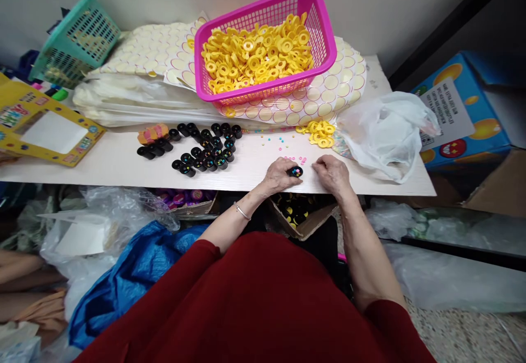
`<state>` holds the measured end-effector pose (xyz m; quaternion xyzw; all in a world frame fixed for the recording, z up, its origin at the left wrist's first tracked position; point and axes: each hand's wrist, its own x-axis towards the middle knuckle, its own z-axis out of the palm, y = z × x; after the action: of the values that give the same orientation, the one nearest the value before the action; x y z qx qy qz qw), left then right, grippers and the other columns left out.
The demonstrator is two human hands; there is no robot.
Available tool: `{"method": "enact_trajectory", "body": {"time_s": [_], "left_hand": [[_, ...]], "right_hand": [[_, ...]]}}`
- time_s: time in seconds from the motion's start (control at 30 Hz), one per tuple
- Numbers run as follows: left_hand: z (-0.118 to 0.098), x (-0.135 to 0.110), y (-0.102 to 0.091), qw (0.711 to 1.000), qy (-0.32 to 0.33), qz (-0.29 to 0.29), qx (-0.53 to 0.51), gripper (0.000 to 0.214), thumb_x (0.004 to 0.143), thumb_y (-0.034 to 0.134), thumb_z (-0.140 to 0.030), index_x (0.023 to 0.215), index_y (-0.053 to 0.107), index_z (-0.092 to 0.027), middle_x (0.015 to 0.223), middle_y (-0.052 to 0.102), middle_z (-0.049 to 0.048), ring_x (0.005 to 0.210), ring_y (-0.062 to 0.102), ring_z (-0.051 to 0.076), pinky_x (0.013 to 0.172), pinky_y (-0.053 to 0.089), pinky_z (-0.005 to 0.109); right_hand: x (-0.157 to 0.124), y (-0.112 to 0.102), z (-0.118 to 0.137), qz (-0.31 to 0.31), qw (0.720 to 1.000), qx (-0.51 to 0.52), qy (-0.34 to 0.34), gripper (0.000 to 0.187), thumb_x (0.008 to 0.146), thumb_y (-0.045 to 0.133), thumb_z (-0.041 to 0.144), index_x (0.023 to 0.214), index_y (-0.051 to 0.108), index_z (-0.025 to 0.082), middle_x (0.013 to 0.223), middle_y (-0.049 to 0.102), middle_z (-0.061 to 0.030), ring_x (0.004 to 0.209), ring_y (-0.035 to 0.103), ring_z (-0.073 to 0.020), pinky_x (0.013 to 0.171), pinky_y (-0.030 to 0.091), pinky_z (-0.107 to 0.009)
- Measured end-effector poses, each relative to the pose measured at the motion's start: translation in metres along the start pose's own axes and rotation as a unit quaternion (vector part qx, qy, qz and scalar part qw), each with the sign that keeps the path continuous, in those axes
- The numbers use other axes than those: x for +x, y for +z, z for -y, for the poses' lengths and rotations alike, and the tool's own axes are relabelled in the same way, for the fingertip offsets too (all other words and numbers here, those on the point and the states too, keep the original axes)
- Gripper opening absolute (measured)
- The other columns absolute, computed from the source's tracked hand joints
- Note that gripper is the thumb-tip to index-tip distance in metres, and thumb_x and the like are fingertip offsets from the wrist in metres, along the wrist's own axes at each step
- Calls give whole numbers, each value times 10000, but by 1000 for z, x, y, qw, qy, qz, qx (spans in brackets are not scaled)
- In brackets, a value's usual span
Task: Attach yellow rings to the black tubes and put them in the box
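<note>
My left hand (280, 175) is wrapped round a small black cup (295, 172) at the front edge of the white table (102, 172). Pink and other coloured beads show in its mouth. Close by on the right, my right hand (333, 174) rests on the table with its fingers curled together; anything between the fingertips is hidden. Loose pink beads (302, 160) lie just beyond both hands, with more coloured beads scattered farther back. To the left stand several black cups (209, 162), many with coloured beads in them. A small pile of yellow rings (322, 132) lies beyond my right hand.
A pink basket (263, 95) of yellow rings sits on patterned sheets (143, 50) at the back. A white plastic bag (382, 127) is at right, beside a blue carton (464, 111). A yellow box (49, 124) and a green basket (78, 39) stand left. Below is an open carton (306, 231).
</note>
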<state>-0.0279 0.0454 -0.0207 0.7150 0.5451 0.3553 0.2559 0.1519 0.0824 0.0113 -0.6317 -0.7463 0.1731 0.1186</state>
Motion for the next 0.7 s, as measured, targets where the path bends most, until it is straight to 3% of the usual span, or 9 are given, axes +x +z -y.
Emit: {"method": "enact_trajectory", "body": {"time_s": [0.13, 0.23, 0.33, 0.43, 0.53, 0.7], "left_hand": [[-1, 0, -1, 1000, 2, 6, -5, 295, 551, 824, -286, 799, 689, -199, 777, 658, 5, 781, 538, 172, 753, 455, 319], [0, -1, -1, 1000, 2, 6, -7, 292, 561, 818, -286, 807, 690, -195, 794, 657, 10, 794, 539, 171, 753, 450, 313], [1, -2, 0, 1000, 17, 11, -4, 250, 597, 788, -282, 805, 687, -189, 781, 654, 6, 788, 541, 162, 753, 444, 300], [1, -2, 0, 1000, 24, 14, -2, 183, 638, 742, -248, 801, 682, -189, 766, 653, -5, 769, 539, 149, 762, 436, 290], [0, -2, -1, 1000, 19, 14, -6, 187, 634, 744, -279, 786, 681, -190, 754, 649, -5, 763, 531, 150, 763, 434, 289], [-2, -2, -2, 1000, -9, 10, -14, 254, 563, 778, -245, 796, 692, -192, 795, 661, 8, 805, 536, 174, 766, 442, 303]], "right_hand": [[-8, 6, 0, -48, 997, 32, -47, 143, 788, 487, 236, 764, 624, 201, 871, 633, -81, 774, 569, -219, 653, 399, -326], [-14, 4, 9, -93, 984, 115, -95, 135, 796, 474, 224, 751, 600, 206, 819, 608, -65, 770, 561, -207, 695, 427, -330], [-21, -1, 24, -91, 965, 174, -175, 120, 809, 488, 239, 765, 597, 212, 792, 594, -50, 769, 557, -194, 719, 442, -321], [-26, -4, 36, -77, 958, 150, -230, 114, 814, 497, 231, 766, 600, 216, 772, 586, -47, 782, 546, -200, 729, 441, -323], [-25, -3, 35, -107, 964, 111, -217, 127, 824, 489, 230, 768, 602, 217, 772, 588, -49, 785, 535, -204, 718, 434, -325], [-12, 8, 11, -137, 984, 42, -103, 115, 777, 504, 219, 729, 608, 205, 769, 589, -65, 788, 525, -226, 675, 409, -333]]}}
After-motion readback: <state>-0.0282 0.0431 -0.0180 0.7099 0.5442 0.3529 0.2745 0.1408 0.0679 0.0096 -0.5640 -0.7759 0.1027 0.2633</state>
